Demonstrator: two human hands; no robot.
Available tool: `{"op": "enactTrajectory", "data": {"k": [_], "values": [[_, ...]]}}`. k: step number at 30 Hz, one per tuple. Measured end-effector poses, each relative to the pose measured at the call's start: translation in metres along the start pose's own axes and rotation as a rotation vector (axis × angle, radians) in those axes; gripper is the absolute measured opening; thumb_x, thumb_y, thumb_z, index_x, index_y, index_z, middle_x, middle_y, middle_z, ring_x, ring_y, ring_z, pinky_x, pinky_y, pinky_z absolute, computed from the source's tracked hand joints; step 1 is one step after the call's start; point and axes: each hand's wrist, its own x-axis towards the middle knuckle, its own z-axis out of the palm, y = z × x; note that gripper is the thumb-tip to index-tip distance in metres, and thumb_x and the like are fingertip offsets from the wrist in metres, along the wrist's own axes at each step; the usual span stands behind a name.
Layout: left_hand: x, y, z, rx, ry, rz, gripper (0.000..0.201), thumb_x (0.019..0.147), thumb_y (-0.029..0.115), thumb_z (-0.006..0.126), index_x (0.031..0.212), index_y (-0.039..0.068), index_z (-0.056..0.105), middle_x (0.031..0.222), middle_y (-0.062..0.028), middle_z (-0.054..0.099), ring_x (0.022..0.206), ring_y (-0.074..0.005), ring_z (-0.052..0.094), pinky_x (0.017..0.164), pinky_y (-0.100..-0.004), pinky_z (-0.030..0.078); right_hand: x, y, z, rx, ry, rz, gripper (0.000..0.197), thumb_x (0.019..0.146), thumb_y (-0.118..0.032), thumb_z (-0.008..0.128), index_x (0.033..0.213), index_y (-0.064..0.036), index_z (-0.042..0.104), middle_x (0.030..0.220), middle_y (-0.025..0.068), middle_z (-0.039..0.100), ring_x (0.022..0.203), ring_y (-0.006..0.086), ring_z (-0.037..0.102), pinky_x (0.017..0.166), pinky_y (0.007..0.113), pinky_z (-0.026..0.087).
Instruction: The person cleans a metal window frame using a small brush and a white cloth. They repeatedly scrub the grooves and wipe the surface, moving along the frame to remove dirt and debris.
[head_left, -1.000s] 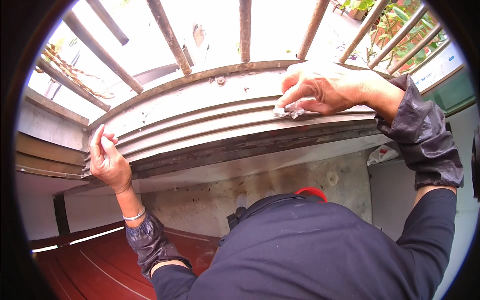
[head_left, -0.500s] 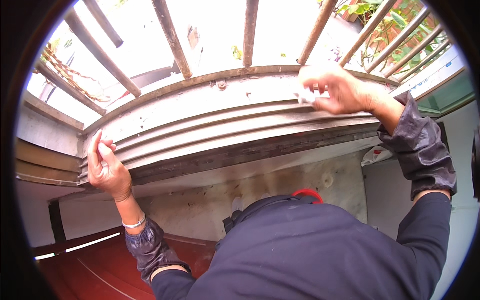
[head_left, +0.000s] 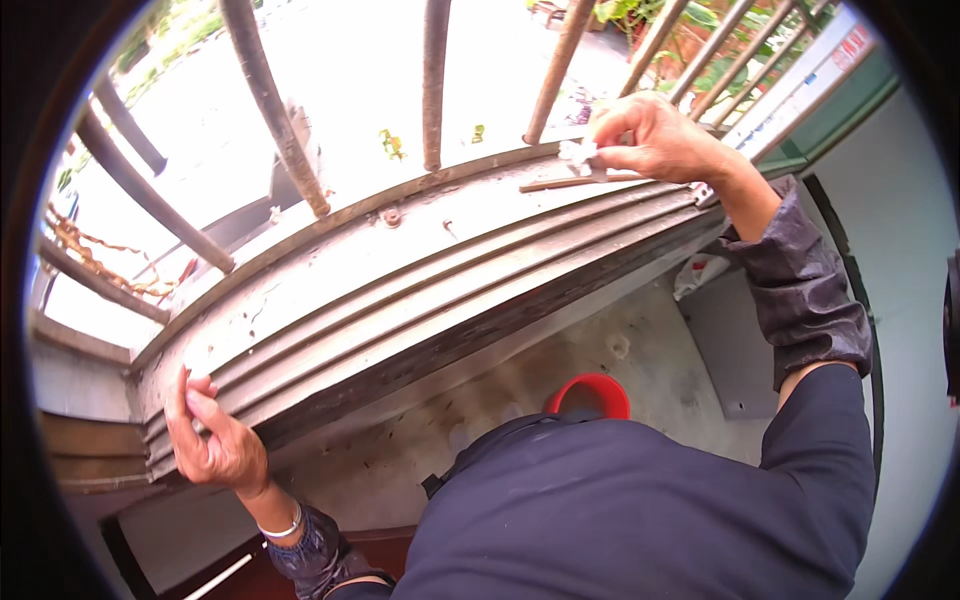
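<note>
My right hand (head_left: 665, 140) pinches a small crumpled white cloth (head_left: 577, 155) against the far part of a grey window sill (head_left: 400, 260), beside the foot of a rusty vertical bar (head_left: 555, 75). A thin brown strip (head_left: 570, 182) lies on the sill just under the cloth. My left hand (head_left: 215, 440) grips the near edge of the sill's ribbed sliding track (head_left: 420, 320) at its left end, fingers curled over the lip. Both forearms wear dark sleeves.
Several rusty window bars (head_left: 270, 110) rise from the sill's outer edge, with a bolt (head_left: 390, 215) near one foot. A red bucket (head_left: 590, 395) stands on the floor below the stained wall. A rusty chain (head_left: 95, 265) hangs outside at the left.
My right hand has moved with the cloth from the track's near ribs up to the far edge of the sill by the bars. The left hand has kept its grip on the track.
</note>
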Motion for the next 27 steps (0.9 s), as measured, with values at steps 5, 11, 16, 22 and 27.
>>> {"op": "enactTrajectory", "data": {"k": [5,11,16,22,27], "values": [[0.0,0.0,-0.003,0.009,0.004,0.059,0.021,0.087,-0.008,0.046,0.101,-0.007,0.061,0.077,-0.0124,0.062,0.062,-0.0182,0.057,0.059,-0.0277,0.047,-0.048,0.012,-0.018,-0.455,0.092,0.319,0.009,0.071,-0.011,0.065,0.075,-0.0025,0.065,0.068,0.0115,0.062,0.067,0.0227,0.061,0.061,0.032,0.047],[-0.002,-0.001,0.001,-0.01,0.018,0.087,0.02,0.087,-0.01,0.044,0.1,-0.012,0.059,0.078,-0.017,0.062,0.063,-0.0209,0.059,0.058,-0.0288,0.049,-0.066,0.034,-0.01,-0.827,-0.03,0.583,0.009,0.072,-0.015,0.064,0.072,-0.0058,0.066,0.072,0.0149,0.063,0.073,0.0336,0.061,0.065,0.041,0.049],[-0.004,-0.005,-0.004,-0.002,0.037,0.098,0.02,0.088,-0.008,0.044,0.1,-0.012,0.059,0.079,-0.0173,0.063,0.063,-0.0207,0.06,0.058,-0.0275,0.051,-0.056,0.043,0.005,-0.758,-0.18,0.624,0.007,0.066,-0.012,0.064,0.064,-0.005,0.064,0.064,0.016,0.061,0.07,0.0349,0.061,0.064,0.042,0.049],[-0.007,-0.004,-0.002,-0.018,0.044,0.116,0.021,0.088,-0.007,0.044,0.102,-0.01,0.06,0.079,-0.0156,0.064,0.063,-0.019,0.06,0.059,-0.0262,0.051,-0.052,0.012,0.025,-0.411,-0.075,0.538,0.011,0.065,-0.013,0.063,0.066,-0.0025,0.066,0.06,0.0176,0.059,0.06,0.0314,0.06,0.058,0.038,0.047],[-0.002,-0.003,-0.002,-0.05,0.023,0.127,0.017,0.087,-0.006,0.046,0.097,-0.012,0.059,0.073,-0.018,0.062,0.061,-0.0239,0.059,0.058,-0.0299,0.05,-0.016,-0.047,0.048,-0.258,-0.074,0.344,0.014,0.067,-0.013,0.063,0.068,0.0005,0.066,0.06,0.0172,0.059,0.056,0.0283,0.06,0.055,0.035,0.047]]}}
